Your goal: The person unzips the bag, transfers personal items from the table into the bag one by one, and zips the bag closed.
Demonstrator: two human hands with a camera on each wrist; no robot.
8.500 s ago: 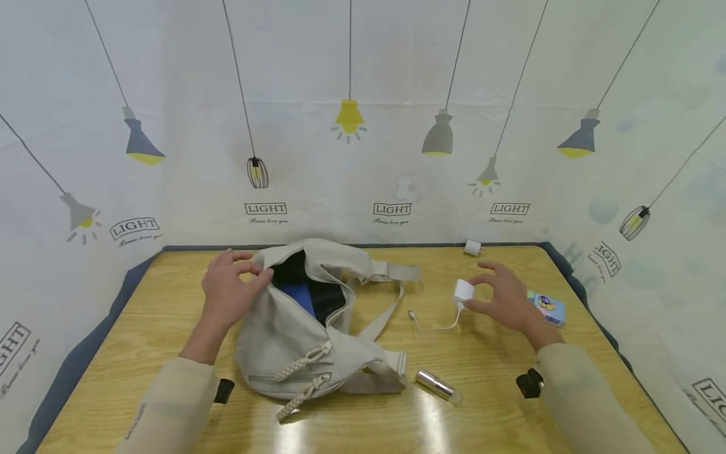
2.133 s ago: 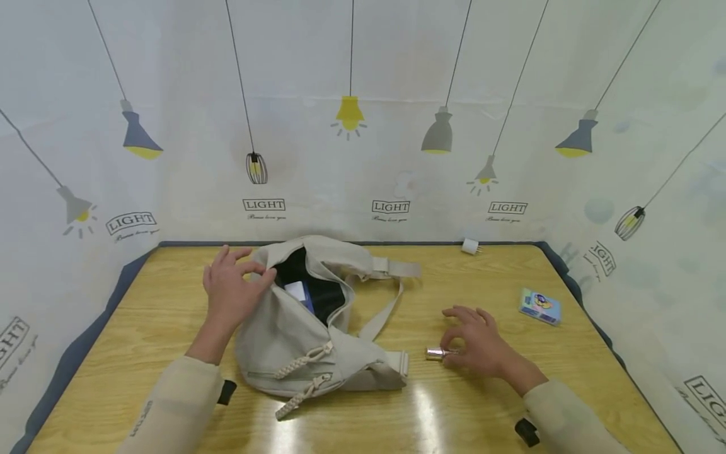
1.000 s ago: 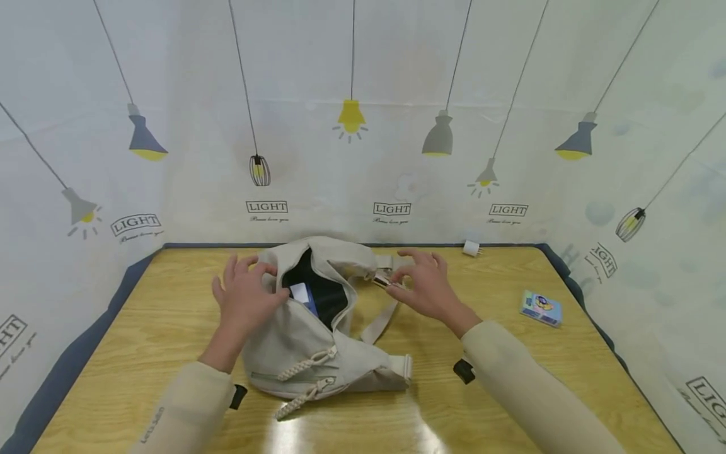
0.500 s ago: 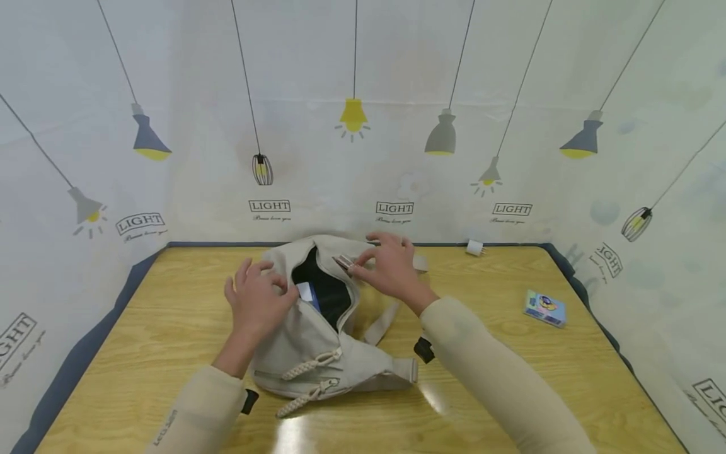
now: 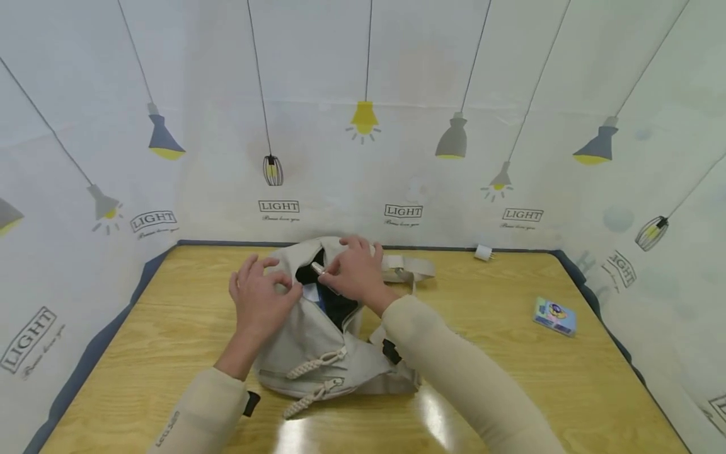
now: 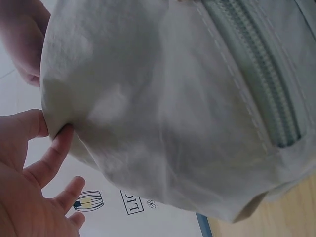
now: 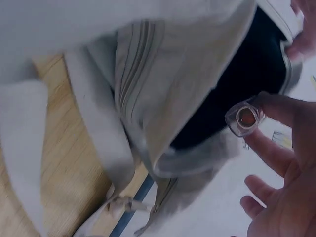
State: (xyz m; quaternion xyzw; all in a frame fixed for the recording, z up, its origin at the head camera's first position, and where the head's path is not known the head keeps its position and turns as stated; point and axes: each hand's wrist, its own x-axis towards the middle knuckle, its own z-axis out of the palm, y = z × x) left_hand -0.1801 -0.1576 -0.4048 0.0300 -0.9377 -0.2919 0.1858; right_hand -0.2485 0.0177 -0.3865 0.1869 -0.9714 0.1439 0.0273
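Note:
A beige bag (image 5: 309, 337) lies on the table with its main zip undone, showing a dark lining. My left hand (image 5: 262, 302) pinches the near-left edge of the opening between thumb and forefinger; in the left wrist view the bag's fabric (image 6: 148, 108) puckers there. Over the opening, my right hand (image 5: 356, 272) pinches a shiny lipstick (image 5: 318, 268) between thumb and fingers. The right wrist view shows the clear end of the lipstick (image 7: 242, 119), reddish inside. A white charger (image 5: 310, 292) lies inside the bag against something blue, partly hidden.
A white plug adapter (image 5: 483, 252) lies near the table's back edge. To the right is a small blue printed box (image 5: 554, 316). The bag's strap (image 5: 418, 268) trails to its right, and braided zip pulls (image 5: 314, 364) hang at its front. A patterned backdrop surrounds the table.
The charger with its cable went from my right hand into the bag. My right hand then picked up the lipstick and carried it left to the opening. My left hand stayed at the bag's edge.

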